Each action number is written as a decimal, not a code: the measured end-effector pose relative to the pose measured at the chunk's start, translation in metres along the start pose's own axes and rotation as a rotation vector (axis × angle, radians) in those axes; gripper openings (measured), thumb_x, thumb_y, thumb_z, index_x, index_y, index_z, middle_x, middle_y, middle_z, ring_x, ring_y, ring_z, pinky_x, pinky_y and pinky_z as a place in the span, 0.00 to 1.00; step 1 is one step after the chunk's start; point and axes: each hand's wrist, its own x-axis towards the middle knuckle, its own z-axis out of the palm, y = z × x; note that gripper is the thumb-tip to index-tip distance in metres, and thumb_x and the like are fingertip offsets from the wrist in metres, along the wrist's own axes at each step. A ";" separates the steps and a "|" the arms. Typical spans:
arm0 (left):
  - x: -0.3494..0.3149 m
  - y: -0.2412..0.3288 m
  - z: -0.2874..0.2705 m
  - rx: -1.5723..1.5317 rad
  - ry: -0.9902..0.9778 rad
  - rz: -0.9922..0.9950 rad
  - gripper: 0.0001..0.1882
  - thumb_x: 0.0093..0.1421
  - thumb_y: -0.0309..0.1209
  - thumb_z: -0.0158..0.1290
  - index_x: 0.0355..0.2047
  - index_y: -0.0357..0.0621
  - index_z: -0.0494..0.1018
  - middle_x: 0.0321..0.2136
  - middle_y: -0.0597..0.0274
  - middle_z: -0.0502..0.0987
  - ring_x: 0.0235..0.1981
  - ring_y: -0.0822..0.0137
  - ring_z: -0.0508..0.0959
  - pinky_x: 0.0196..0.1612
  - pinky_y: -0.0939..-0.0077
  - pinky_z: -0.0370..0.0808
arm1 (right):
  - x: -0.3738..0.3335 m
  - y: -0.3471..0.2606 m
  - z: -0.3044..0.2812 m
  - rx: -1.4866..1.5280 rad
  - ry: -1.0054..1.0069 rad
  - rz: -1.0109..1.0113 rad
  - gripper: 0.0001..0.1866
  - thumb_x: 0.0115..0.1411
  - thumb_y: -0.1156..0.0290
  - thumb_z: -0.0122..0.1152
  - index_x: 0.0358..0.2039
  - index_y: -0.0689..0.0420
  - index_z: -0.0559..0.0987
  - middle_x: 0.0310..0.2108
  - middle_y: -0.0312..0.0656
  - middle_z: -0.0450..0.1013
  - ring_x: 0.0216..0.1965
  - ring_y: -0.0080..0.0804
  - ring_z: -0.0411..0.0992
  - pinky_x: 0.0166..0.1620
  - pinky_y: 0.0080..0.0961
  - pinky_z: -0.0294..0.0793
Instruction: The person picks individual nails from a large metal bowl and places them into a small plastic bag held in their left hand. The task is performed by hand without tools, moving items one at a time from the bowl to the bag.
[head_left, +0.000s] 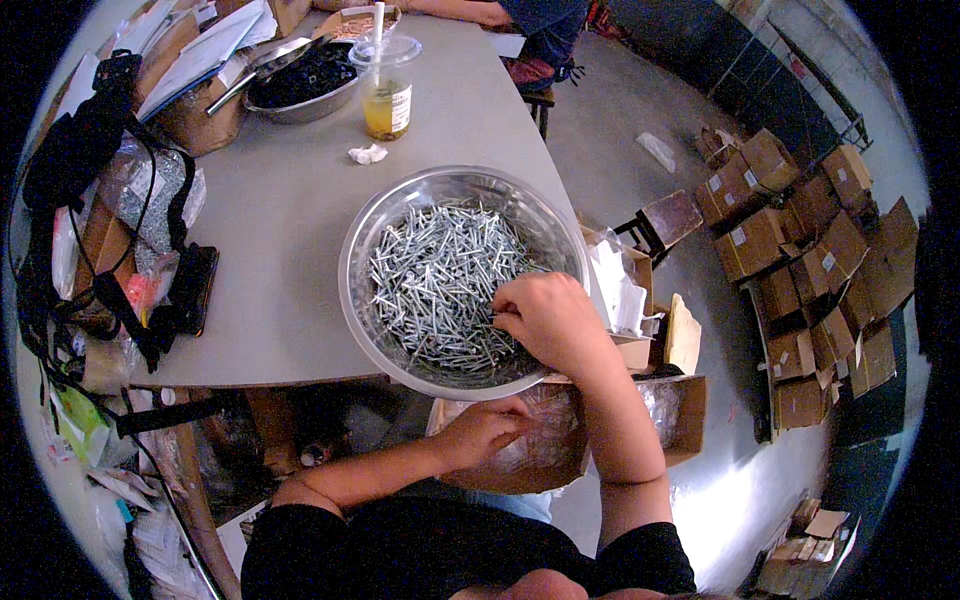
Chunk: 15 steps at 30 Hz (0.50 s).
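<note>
Right hand (545, 318), fingers bent inward, lies against slender metal fasteners (440, 280) within a steel bowl (358, 280) at the tabletop's (280, 280) near edge; any grip cannot be discerned. Left hand (487, 432), loosely curled below the bowl's rim; contents, if any, indistinct.

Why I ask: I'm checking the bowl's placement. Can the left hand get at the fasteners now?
Probably yes: the left hand sits near the rim of the metal bowl, which it must clear; the open top leaves most fasteners exposed.
</note>
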 end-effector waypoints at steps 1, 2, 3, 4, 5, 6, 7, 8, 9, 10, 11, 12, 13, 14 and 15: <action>0.002 0.004 -0.002 0.015 0.017 0.033 0.09 0.58 0.32 0.56 0.31 0.38 0.76 0.32 0.51 0.77 0.35 0.51 0.78 0.40 0.60 0.73 | 0.000 0.000 0.001 -0.023 0.005 0.014 0.06 0.48 0.69 0.64 0.24 0.58 0.80 0.26 0.46 0.76 0.32 0.46 0.75 0.38 0.39 0.73; 0.003 0.008 -0.007 0.042 -0.079 -0.062 0.08 0.57 0.32 0.57 0.31 0.39 0.77 0.32 0.51 0.77 0.34 0.51 0.78 0.40 0.60 0.73 | 0.000 -0.001 0.001 -0.045 0.010 0.029 0.06 0.48 0.69 0.63 0.24 0.58 0.80 0.26 0.45 0.76 0.32 0.46 0.75 0.39 0.39 0.73; 0.001 0.014 -0.013 0.070 -0.177 -0.157 0.08 0.57 0.32 0.57 0.31 0.39 0.77 0.31 0.52 0.77 0.34 0.52 0.78 0.40 0.61 0.73 | -0.001 -0.001 0.000 -0.035 0.005 0.030 0.06 0.49 0.69 0.63 0.24 0.58 0.80 0.26 0.45 0.76 0.32 0.46 0.75 0.39 0.40 0.73; 0.000 0.017 -0.017 0.097 -0.275 -0.252 0.08 0.56 0.32 0.58 0.31 0.39 0.78 0.31 0.52 0.77 0.33 0.52 0.78 0.40 0.62 0.73 | -0.002 -0.002 -0.001 -0.024 -0.001 0.032 0.06 0.49 0.69 0.63 0.25 0.58 0.80 0.26 0.45 0.75 0.32 0.46 0.75 0.39 0.40 0.73; 0.000 0.019 -0.019 0.091 -0.283 -0.301 0.08 0.55 0.32 0.59 0.31 0.42 0.79 0.30 0.55 0.78 0.34 0.54 0.78 0.41 0.63 0.74 | -0.002 -0.003 -0.002 -0.014 -0.006 0.033 0.06 0.49 0.69 0.63 0.25 0.57 0.80 0.26 0.45 0.75 0.33 0.46 0.75 0.39 0.40 0.73; 0.000 0.019 -0.021 0.085 -0.293 -0.350 0.08 0.53 0.33 0.61 0.31 0.44 0.79 0.30 0.57 0.80 0.35 0.57 0.79 0.42 0.64 0.74 | -0.002 -0.002 -0.001 -0.022 -0.009 0.023 0.07 0.50 0.67 0.63 0.26 0.56 0.80 0.27 0.45 0.76 0.33 0.46 0.75 0.39 0.41 0.74; 0.000 0.020 -0.021 0.078 -0.302 -0.398 0.08 0.52 0.33 0.62 0.32 0.47 0.80 0.29 0.60 0.81 0.36 0.59 0.80 0.43 0.65 0.74 | -0.001 0.000 0.001 -0.031 -0.012 0.014 0.08 0.51 0.65 0.63 0.27 0.55 0.80 0.28 0.46 0.77 0.34 0.46 0.76 0.39 0.42 0.75; 0.001 0.022 -0.021 0.017 -0.241 -0.379 0.08 0.52 0.33 0.62 0.30 0.44 0.79 0.30 0.59 0.80 0.35 0.59 0.79 0.42 0.65 0.74 | 0.000 0.001 0.002 -0.039 -0.014 0.004 0.08 0.51 0.63 0.62 0.28 0.54 0.80 0.30 0.46 0.78 0.34 0.47 0.77 0.40 0.42 0.76; 0.002 0.024 -0.021 -0.046 -0.181 -0.359 0.08 0.52 0.33 0.62 0.29 0.42 0.79 0.30 0.57 0.79 0.34 0.58 0.79 0.41 0.66 0.73 | -0.001 0.000 0.001 -0.014 -0.003 0.003 0.08 0.51 0.65 0.62 0.28 0.55 0.80 0.29 0.45 0.77 0.34 0.46 0.76 0.39 0.41 0.75; 0.002 0.025 -0.021 -0.108 -0.121 -0.339 0.08 0.53 0.32 0.62 0.27 0.39 0.79 0.30 0.56 0.78 0.33 0.58 0.78 0.39 0.66 0.73 | -0.001 -0.002 0.000 0.010 0.009 0.002 0.07 0.51 0.67 0.62 0.28 0.55 0.80 0.28 0.45 0.76 0.34 0.46 0.75 0.39 0.40 0.74; 0.001 0.020 -0.017 -0.114 -0.089 -0.280 0.09 0.53 0.32 0.62 0.27 0.39 0.79 0.30 0.57 0.78 0.33 0.59 0.78 0.40 0.67 0.73 | -0.002 -0.003 0.000 0.035 0.020 0.001 0.06 0.50 0.68 0.62 0.27 0.56 0.80 0.27 0.44 0.76 0.33 0.46 0.75 0.39 0.40 0.73; 0.000 0.015 -0.013 -0.119 -0.055 -0.222 0.09 0.53 0.33 0.62 0.27 0.39 0.79 0.31 0.58 0.78 0.34 0.60 0.78 0.40 0.68 0.73 | -0.002 -0.003 0.000 0.030 0.022 -0.002 0.06 0.50 0.68 0.62 0.27 0.56 0.79 0.28 0.44 0.76 0.34 0.46 0.75 0.39 0.40 0.73; 0.000 0.011 -0.010 -0.124 -0.021 -0.164 0.09 0.52 0.33 0.62 0.26 0.39 0.79 0.31 0.58 0.78 0.34 0.61 0.78 0.41 0.69 0.73 | -0.002 -0.004 0.000 0.025 0.023 -0.005 0.06 0.50 0.68 0.62 0.27 0.56 0.79 0.28 0.44 0.75 0.34 0.46 0.75 0.39 0.40 0.73; -0.003 0.010 -0.010 -0.151 -0.067 -0.198 0.09 0.52 0.33 0.63 0.26 0.39 0.79 0.32 0.59 0.79 0.35 0.61 0.78 0.41 0.70 0.73 | -0.002 -0.004 0.000 0.020 0.025 -0.009 0.06 0.51 0.68 0.62 0.27 0.56 0.79 0.28 0.44 0.75 0.34 0.46 0.75 0.40 0.39 0.73; -0.001 0.017 -0.015 -0.177 -0.116 -0.234 0.09 0.51 0.32 0.63 0.26 0.39 0.79 0.33 0.59 0.79 0.36 0.61 0.78 0.42 0.70 0.73 | -0.003 -0.004 0.000 0.019 0.008 -0.004 0.06 0.51 0.68 0.62 0.27 0.56 0.79 0.28 0.44 0.75 0.35 0.46 0.75 0.40 0.40 0.73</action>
